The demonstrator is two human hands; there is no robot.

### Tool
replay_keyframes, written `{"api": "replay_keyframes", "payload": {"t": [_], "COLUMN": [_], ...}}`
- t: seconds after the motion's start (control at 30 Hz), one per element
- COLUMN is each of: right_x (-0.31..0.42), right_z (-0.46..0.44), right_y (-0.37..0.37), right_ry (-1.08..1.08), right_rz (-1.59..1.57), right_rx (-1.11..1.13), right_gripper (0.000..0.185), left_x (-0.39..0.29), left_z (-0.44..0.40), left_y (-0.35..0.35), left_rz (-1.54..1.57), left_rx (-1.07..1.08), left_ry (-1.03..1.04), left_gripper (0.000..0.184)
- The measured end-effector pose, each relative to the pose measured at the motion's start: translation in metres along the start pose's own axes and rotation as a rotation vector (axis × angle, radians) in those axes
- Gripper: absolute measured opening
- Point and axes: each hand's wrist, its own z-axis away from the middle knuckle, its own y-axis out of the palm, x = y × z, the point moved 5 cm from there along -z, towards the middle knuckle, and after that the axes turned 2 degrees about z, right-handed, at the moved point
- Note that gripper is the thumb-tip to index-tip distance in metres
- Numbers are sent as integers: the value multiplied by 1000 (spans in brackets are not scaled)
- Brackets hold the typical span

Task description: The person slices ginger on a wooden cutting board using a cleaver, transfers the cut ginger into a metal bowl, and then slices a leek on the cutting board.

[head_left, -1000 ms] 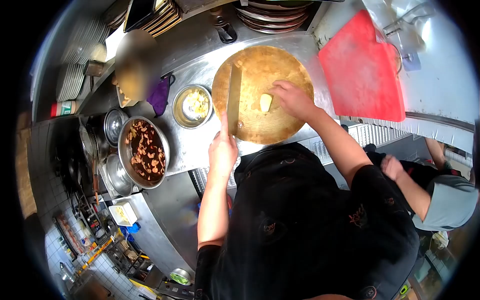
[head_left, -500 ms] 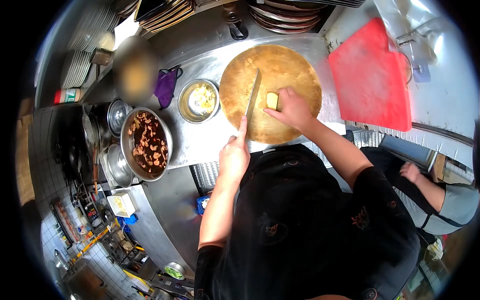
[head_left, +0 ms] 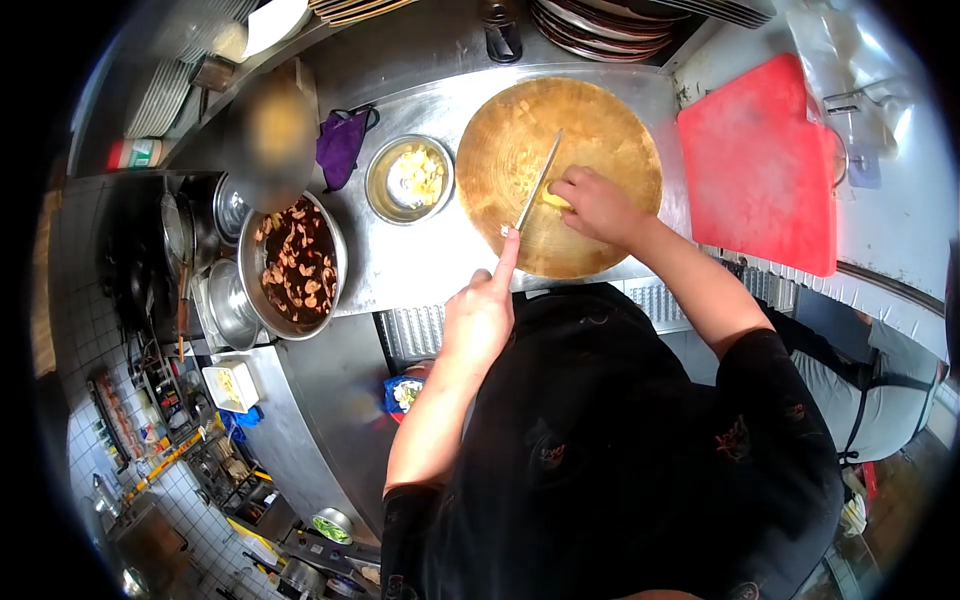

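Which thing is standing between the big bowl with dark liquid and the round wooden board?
In the head view, a smaller metal bowl holding yellow pieces stands between the big bowl and the round wooden board, on the metal counter.

Round board, mid-scene: honey brown, paler scuffed patches. Food piece on it: pale yellow. Knife: silver grey. Small bowl, left: silver, yellow bits inside. Larger bowl, further left: silver; I see dark brown liquid, pinkish-tan chunks. Cloth, far left: purple, black loop. Slab, right: red, hazed paler in middle. Shirt, near: black, orange-red motifs. Jar, far left: red, white, possibly green; too blurred for me to be sure.
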Motion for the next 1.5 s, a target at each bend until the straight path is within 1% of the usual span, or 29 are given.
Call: {"api": "replay_keyframes", "payload": {"t": [0.07, 0.27, 0.37, 0.4, 0.47, 0.5, 0.53, 0.57, 0.63, 0.67, 0.7, 0.77, 0.87, 0.97, 1.07, 1.17, 1.27, 1.37, 1.43, 1.47, 1.5], "right_x": [-2, 0, 2, 0, -2, -2, -2, 4, 6, 7, 9, 5, -2, 24, 41, 17, 16, -8, 24, -14, 30], "right_z": [-4, -10, -12, -12, -11, -12, -15, -16, -19, -19, -20, -19, -19, -21, -23, -20, -21, -19, -22, -12, -17], "right_y": [1, -3, -5, -4, -1, -2, -2, -6, -3, -4, -6, -4, 2, -9, -13, -3, -4, 1, -15, -2, -18], "right_ry": [21, 39, 21, 53, 53, 32, 47, 5, 6, 4, 1, -13, 11, -139, -214, -276, -192, -16, 402, 321, 478], "right_rz": [2, -18, -10, 4, 25, 33, -5, 39, -22, -9, 9, 48, 62, 125, 145, 165, 162, 193, 376, 342, 338], "right_rx": [63, 138, 155, 172, 171, 151, 226, 171, 182, 195, 207, 238, 282, 185, 270, 306, 302, 197, 270, 176, 281], "right_gripper": [41, 45, 45, 45, 45, 45, 45, 45, 47, 47, 48, 50, 53, 58, 62, 66, 64, 61, 69, 74, 71], "left_x": [-6, -11, -9, -8, -8, -10, -7, -6, -1, 0, 3, 12, 19, 20, 15, 13, 13, 13, 16, 11, 13], "left_z": [0, 7, 8, 8, 8, 6, 7, 5, -4, -11, -12, -10, -3, 0, 4, 3, 1, -4, -8, -7, 1], "left_y": [-1, -3, -4, -3, -5, -10, -7, -3, 6, 16, 23, 44, 25, 30, 31, 37, 37, 39, 60, 51, 39], "left_rz": [5, 31, 64, 129, 161, 154, 217, 233, 278, 261, 259, 302, 436, 396, 437, 412, 410, 400, 477, 478, 481], "left_rx": [-1, 54, 78, 97, 53, 115, 116, 106, 178, 215, 204, 71, 166, 13, -73, -128, -112, -113, -194, -157, -114], "left_ry": [-18, -40, -53, -61, -37, -78, -62, -46, -81, -87, -71, -44, -92, -67, -87, -85, -81, -70, -57, -69, -62], "left_gripper": [81, 83, 84, 87, 90, 87, 87, 86, 81, 81, 79, 83, 76, 79, 83, 83, 78, 72, 70, 66, 63]}}
